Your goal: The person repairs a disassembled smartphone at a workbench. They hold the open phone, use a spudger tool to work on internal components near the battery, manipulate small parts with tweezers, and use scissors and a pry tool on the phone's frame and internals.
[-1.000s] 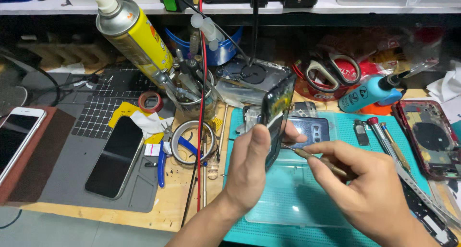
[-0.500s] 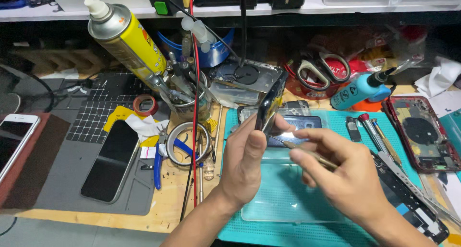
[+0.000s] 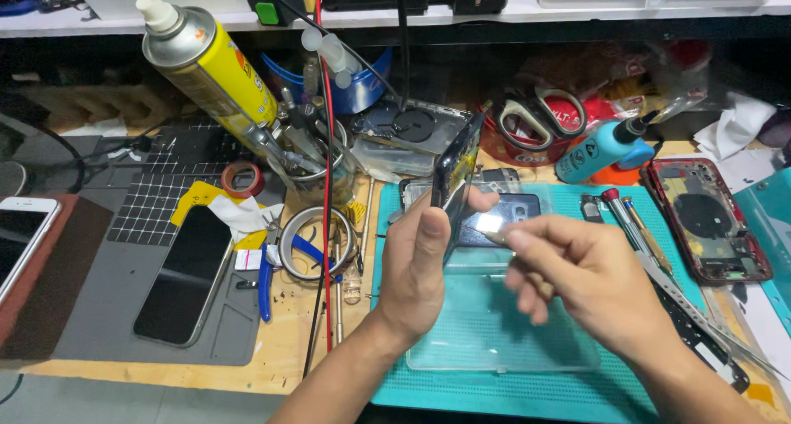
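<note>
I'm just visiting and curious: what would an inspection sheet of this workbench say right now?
Surface: wooden bench with a teal work mat and a grey grid mat.
Job's things: dark phone held on edge above the teal mat.
Clutter: yellow spray can, scissors, blue bottle, opened red phone shell, black phone lying flat, tape roll.
Grippers: left hand grips the dark phone; right hand pinches a thin tool, mostly hidden, beside it.
Cables: red cable and a black one run down across the bench.
Surroundings: white shelf behind, carrying boxes.
</note>
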{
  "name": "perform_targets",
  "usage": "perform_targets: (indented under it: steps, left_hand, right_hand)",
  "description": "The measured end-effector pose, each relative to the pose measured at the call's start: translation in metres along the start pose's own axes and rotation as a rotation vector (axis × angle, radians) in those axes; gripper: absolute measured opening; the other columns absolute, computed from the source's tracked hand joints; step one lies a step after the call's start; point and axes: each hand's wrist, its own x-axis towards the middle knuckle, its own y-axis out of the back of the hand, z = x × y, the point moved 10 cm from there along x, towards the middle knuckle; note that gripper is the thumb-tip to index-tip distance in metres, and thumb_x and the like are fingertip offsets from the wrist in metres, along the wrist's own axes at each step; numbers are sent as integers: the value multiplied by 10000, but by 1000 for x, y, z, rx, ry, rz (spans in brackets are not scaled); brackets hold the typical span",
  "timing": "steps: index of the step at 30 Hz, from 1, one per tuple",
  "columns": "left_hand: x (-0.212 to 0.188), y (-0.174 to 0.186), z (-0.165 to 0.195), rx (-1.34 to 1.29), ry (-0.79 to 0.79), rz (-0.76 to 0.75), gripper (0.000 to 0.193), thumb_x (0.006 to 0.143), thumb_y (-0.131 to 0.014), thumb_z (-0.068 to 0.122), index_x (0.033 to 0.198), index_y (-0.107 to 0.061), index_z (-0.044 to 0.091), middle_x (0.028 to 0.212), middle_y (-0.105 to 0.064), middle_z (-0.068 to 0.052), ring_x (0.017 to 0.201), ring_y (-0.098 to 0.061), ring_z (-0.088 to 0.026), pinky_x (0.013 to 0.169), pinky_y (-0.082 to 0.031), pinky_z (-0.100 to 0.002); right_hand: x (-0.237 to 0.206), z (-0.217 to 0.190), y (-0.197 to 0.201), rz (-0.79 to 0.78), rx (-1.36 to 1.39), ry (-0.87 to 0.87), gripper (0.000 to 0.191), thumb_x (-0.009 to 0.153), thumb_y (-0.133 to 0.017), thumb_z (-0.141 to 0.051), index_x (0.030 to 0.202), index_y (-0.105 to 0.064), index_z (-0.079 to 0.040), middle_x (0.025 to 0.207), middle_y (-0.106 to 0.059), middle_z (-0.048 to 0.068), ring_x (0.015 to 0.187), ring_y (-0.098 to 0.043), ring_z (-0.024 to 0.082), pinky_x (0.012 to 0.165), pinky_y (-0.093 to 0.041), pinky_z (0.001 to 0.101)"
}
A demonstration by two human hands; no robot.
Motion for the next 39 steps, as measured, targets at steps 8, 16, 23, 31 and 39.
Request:
perform_targets:
  steps: [8,16,23,31,39]
  left_hand:
    - [-1,-8,2,14,2,-23,825,1055,-327,733,1215,-644,-11,1230,-712,-137,1181,-662,-205,1095,-498,-358]
    - [0,-18,-8,4,49,-60,843,1064,-313,718,1234,-671,-25,1205,-729,-131,1140,-677,-198,1054,-524,-346]
    - [-4,-22,-10,-53,75,-68,836,1066,-314,705,1232,-664,-36,1212,-723,-126,1144,-668,-178,1063,-515,-323]
    - [-8,-21,-7,-116,104,-89,823,1071,-330,702,1227,-673,-29,1208,-722,-125,1135,-662,-171,1064,-510,-320]
    - [-11,-16,-8,-166,156,-87,814,1045,-328,699,1214,-660,-24,1172,-717,-125,1097,-670,-172,1041,-522,-327]
  right_hand:
    - [-8,-12,8,-7,-44,103,280,955,-704,-101,1180,-710,65,861,-748,97,638,-687,136,541,-551,272]
    - [-18,-16,17,2,-99,131,256,973,-683,-93,1183,-735,43,856,-779,129,680,-723,154,603,-573,278]
    - [-24,-14,22,45,-179,93,265,903,-702,-76,1136,-755,39,848,-778,133,677,-701,149,595,-551,286]
    - [-28,-22,14,15,-171,117,316,883,-711,-72,1181,-736,30,899,-788,109,713,-718,123,650,-582,263]
    - [-30,-36,-5,-89,-203,231,343,919,-750,-84,1242,-745,32,890,-750,76,709,-668,96,633,-560,253]
